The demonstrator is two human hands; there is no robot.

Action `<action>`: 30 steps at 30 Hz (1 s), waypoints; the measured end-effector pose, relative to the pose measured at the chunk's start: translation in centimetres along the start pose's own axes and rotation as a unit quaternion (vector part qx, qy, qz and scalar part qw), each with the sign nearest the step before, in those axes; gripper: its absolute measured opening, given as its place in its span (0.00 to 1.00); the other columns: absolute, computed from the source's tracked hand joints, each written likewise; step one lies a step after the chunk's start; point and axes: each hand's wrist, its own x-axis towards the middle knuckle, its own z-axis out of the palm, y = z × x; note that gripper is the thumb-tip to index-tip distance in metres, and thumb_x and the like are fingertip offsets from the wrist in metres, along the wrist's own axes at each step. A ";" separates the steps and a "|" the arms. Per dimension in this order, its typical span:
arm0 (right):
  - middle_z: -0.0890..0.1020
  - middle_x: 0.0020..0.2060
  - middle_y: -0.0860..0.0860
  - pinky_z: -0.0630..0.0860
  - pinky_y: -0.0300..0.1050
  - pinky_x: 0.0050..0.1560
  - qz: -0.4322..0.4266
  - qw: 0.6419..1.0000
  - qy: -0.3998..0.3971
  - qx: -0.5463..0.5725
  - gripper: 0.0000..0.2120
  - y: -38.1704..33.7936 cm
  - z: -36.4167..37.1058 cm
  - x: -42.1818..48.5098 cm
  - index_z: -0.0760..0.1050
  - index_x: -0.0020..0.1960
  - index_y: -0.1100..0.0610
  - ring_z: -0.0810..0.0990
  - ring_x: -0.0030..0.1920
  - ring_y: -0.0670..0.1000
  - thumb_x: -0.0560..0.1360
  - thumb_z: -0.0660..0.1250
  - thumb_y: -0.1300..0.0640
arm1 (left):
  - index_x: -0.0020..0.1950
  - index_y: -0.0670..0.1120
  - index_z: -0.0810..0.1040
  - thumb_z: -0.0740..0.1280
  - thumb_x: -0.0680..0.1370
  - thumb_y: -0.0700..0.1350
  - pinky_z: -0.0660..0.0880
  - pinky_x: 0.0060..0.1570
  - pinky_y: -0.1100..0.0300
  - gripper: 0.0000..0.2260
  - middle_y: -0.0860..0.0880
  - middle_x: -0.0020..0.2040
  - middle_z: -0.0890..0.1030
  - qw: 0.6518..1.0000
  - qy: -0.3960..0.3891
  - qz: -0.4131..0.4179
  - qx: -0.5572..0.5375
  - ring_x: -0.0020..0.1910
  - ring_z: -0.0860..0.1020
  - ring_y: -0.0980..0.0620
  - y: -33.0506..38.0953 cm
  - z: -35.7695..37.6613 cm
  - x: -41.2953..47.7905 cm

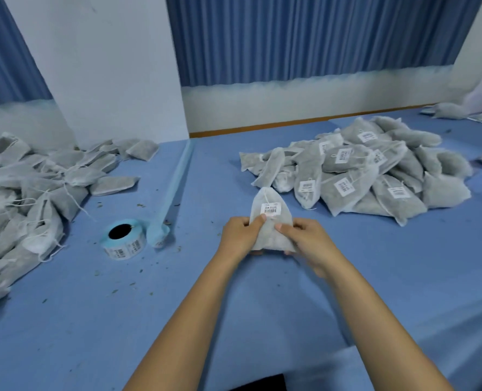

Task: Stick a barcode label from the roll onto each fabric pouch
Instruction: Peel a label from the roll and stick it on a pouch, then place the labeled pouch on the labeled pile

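A white fabric pouch [271, 232] with grey filling stands upright in the middle of the blue table, held between both hands. A barcode label [271, 208] is stuck near its top. My left hand [241, 235] grips its left edge, thumb on the front just below the label. My right hand [304, 238] grips its right edge, thumb on the front. The label roll [122, 241], blue-backed with printed barcodes, lies on the table to the left, with a long strip of empty blue backing [172, 182] trailing away from it.
A heap of labelled pouches [361, 176] lies at the right. A heap of pouches without visible labels [31, 198] fills the left side. More pouches [459, 110] sit at the far right by the wall. Small crumbs dot the blue table [121, 320].
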 end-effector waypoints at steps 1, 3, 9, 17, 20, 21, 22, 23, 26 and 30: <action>0.78 0.37 0.59 0.72 0.44 0.32 -0.020 0.999 0.043 0.003 0.09 -0.6 -0.5 0.8 0.78 0.45 0.68 0.74 0.34 0.53 0.77 0.66 0.61 | 0.40 0.42 0.79 0.65 0.81 0.49 0.82 0.38 0.55 0.14 0.43 0.40 0.81 0.997 -0.016 0.001 -0.069 0.34 0.80 0.50 0.8 0.7 0.2; 0.77 0.37 0.56 0.72 0.46 0.38 -0.064 0.987 0.137 0.053 0.08 -2.8 -1.5 3.1 0.77 0.43 0.64 0.74 0.38 0.51 0.78 0.65 0.60 | 0.48 0.43 0.77 0.60 0.83 0.49 0.82 0.43 0.56 0.12 0.42 0.46 0.82 0.964 -0.040 -0.001 -0.262 0.39 0.83 0.49 3.3 1.7 0.9; 0.79 0.46 0.57 0.79 0.42 0.53 0.012 0.958 0.074 0.277 0.05 -6.0 -3.6 6.9 0.75 0.47 0.62 0.80 0.50 0.55 0.78 0.64 0.60 | 0.60 0.45 0.76 0.57 0.83 0.49 0.77 0.51 0.56 0.13 0.46 0.53 0.80 0.983 -0.057 0.015 -0.171 0.50 0.81 0.48 6.3 3.2 1.9; 0.77 0.30 0.54 0.70 0.34 0.29 -0.008 0.989 -0.013 0.144 0.14 -2.6 4.8 2.4 0.76 0.36 0.61 0.75 0.30 0.45 0.76 0.57 0.70 | 0.52 0.42 0.79 0.61 0.81 0.47 0.78 0.53 0.55 0.11 0.45 0.48 0.82 0.995 0.015 0.031 -0.096 0.47 0.80 0.50 2.4 1.3 0.6; 0.76 0.31 0.54 0.70 0.32 0.29 -0.011 0.987 -0.029 0.158 0.15 -3.3 8.4 1.4 0.75 0.37 0.61 0.75 0.30 0.43 0.75 0.55 0.72 | 0.54 0.41 0.80 0.62 0.80 0.42 0.76 0.58 0.55 0.09 0.45 0.51 0.83 0.992 0.081 0.057 -0.081 0.53 0.80 0.50 1.4 -1.7 0.0; 0.76 0.32 0.55 0.71 0.33 0.31 -0.012 0.986 -0.046 0.160 0.14 -3.7 9.7 1.1 0.75 0.37 0.61 0.76 0.32 0.44 0.75 0.55 0.72 | 0.53 0.42 0.80 0.61 0.80 0.41 0.76 0.56 0.60 0.08 0.48 0.50 0.83 0.990 0.099 0.070 -0.076 0.51 0.80 0.53 1.1 -3.1 -0.3; 0.77 0.32 0.55 0.72 0.34 0.34 -0.011 0.985 -0.065 0.161 0.15 -4.0 11.0 0.8 0.76 0.38 0.61 0.77 0.34 0.46 0.75 0.55 0.72 | 0.52 0.44 0.80 0.61 0.80 0.41 0.75 0.52 0.66 0.08 0.51 0.48 0.82 0.987 0.117 0.085 -0.072 0.48 0.80 0.58 0.8 -4.5 -0.7; 0.78 0.32 0.55 0.72 0.35 0.35 -0.013 0.982 -0.085 0.166 0.15 -4.4 12.5 0.4 0.76 0.37 0.61 0.77 0.34 0.47 0.75 0.55 0.72 | 0.51 0.45 0.79 0.61 0.80 0.40 0.73 0.47 0.71 0.08 0.53 0.46 0.81 0.983 0.135 0.102 -0.066 0.44 0.79 0.64 0.5 -6.0 -1.2; 0.78 0.31 0.54 0.73 0.36 0.37 -0.018 0.973 -0.147 0.179 0.15 -5.5 17.5 -0.8 0.76 0.36 0.61 0.77 0.35 0.48 0.75 0.57 0.72 | 0.49 0.47 0.78 0.59 0.81 0.38 0.71 0.42 0.75 0.09 0.56 0.42 0.80 0.962 0.209 0.176 -0.018 0.41 0.78 0.67 -0.8 -11.2 -3.5; 0.80 0.35 0.56 0.75 0.37 0.39 -0.008 0.959 -0.222 0.178 0.14 -5.9 25.4 -2.8 0.78 0.41 0.63 0.79 0.38 0.51 0.77 0.57 0.72 | 0.50 0.41 0.80 0.55 0.81 0.39 0.75 0.45 0.58 0.13 0.48 0.43 0.82 0.926 0.297 0.210 0.102 0.43 0.80 0.51 -3.7 -19.1 -5.5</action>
